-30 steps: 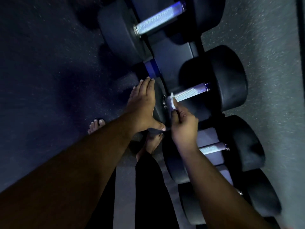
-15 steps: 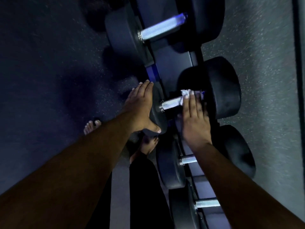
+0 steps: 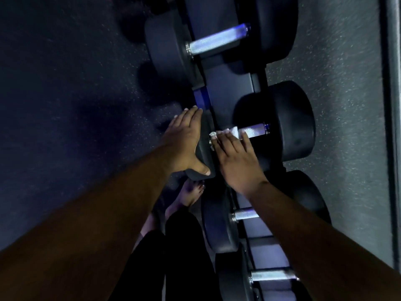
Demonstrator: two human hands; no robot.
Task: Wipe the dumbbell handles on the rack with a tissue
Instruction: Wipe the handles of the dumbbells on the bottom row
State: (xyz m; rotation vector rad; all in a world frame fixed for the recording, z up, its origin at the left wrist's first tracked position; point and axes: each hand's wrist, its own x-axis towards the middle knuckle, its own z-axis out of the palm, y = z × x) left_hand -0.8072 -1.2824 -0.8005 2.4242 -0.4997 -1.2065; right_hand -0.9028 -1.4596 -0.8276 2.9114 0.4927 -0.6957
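Observation:
A dark rack (image 3: 230, 88) carries several black dumbbells with shiny metal handles. My right hand (image 3: 235, 157) lies over the handle (image 3: 256, 132) of the middle dumbbell, near its left end, and presses a white tissue (image 3: 231, 131) onto it with straight fingers. My left hand (image 3: 184, 142) rests flat on the left weight head (image 3: 205, 148) of that same dumbbell, thumb under its lower edge. The right part of the handle shows bare up to the right head (image 3: 290, 120).
A larger dumbbell with a handle (image 3: 217, 41) sits further up the rack. Two smaller handles (image 3: 245, 213) (image 3: 273, 275) lie closer to me. My bare feet (image 3: 191, 194) stand on the speckled dark floor (image 3: 65, 105) left of the rack. A wall edge (image 3: 390, 127) runs along the right.
My right hand slid the tissue from the left end of the handle out to the right end, then back to the left part. My left hand stayed on the weight head.

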